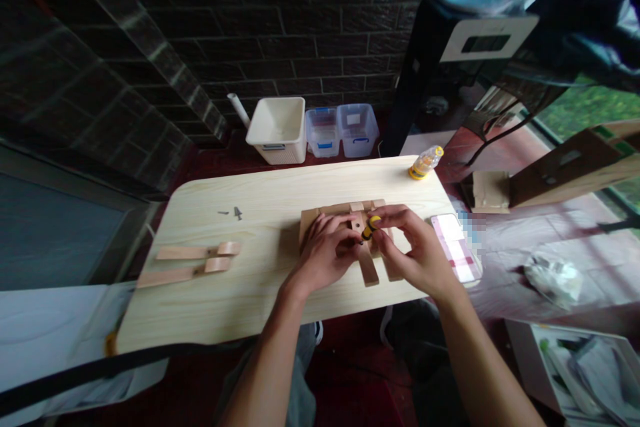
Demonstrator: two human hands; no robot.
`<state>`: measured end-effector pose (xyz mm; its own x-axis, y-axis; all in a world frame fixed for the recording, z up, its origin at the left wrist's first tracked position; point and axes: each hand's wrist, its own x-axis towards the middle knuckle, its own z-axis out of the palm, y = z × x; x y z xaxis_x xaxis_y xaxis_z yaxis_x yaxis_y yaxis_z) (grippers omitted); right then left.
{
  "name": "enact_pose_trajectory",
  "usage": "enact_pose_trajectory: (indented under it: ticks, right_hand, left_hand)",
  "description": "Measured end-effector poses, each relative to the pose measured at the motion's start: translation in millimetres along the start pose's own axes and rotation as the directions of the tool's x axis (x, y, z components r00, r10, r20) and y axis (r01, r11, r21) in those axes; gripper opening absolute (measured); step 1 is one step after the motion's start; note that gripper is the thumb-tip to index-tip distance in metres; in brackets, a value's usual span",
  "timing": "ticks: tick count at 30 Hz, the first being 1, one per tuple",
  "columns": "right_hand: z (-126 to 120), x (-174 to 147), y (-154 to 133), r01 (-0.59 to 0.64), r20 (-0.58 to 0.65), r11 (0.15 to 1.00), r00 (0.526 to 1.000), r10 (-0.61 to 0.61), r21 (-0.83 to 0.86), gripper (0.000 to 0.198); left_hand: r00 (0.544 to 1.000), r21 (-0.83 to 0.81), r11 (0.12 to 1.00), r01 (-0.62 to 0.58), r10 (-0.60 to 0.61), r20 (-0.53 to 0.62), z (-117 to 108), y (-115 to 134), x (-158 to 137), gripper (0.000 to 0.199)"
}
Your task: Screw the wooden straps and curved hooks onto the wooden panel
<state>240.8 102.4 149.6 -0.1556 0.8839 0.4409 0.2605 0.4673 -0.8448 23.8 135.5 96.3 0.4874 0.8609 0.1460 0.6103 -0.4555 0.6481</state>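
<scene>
Right grip (pixel 423 252) is holding a screwdriver (pixel 371 227), seemingly aligning, needing steadiness, above a wooden strip (pixel 369 271); left grip (pixel 324 255) alongside, hold unclear.

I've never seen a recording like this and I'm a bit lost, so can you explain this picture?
No machine here: these are a person's two bare hands, filmed by a camera worn on their head, looking forward and down. The right hand holds a short yellow-and-black tool. The left hand is over a brown box, fingertips near the tool's tip, beside a wooden strip. Also on the pale table are two wooden pieces, small dark bits, a phone and a clear bottle.
</scene>
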Motion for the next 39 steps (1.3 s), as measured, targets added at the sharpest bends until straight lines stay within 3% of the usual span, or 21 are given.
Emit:
enact_pose_trajectory:
  ticks: [7, 14, 39]
  right_hand:
    - [-1.9, -3.5, 1.1, -0.047, 0.000, 0.999, 0.999, 0.047, -0.014, 0.013]
    - [1.0, -0.2, 3.5, 0.013, -0.020, 1.000, 1.000, -0.013, -0.009, 0.012]
    - [-6.8, -4.2, 1.3, -0.046, 0.002, 0.999, 0.999, 0.046, -0.008, 0.012]
  left_hand:
    - [1.000, -0.006, 1.000, 0.006, -0.006, 0.019, -2.6, 0.1, 0.3, 0.014]
    - [1.000, -0.008, 1.000, -0.006, 0.006, 0.007, -0.9, -1.6, -0.6, 0.014]
    - [0.999, 0.024, 0.999, -0.042, 0.043, -0.007, 1.6, -5.1, -1.4, 0.020]
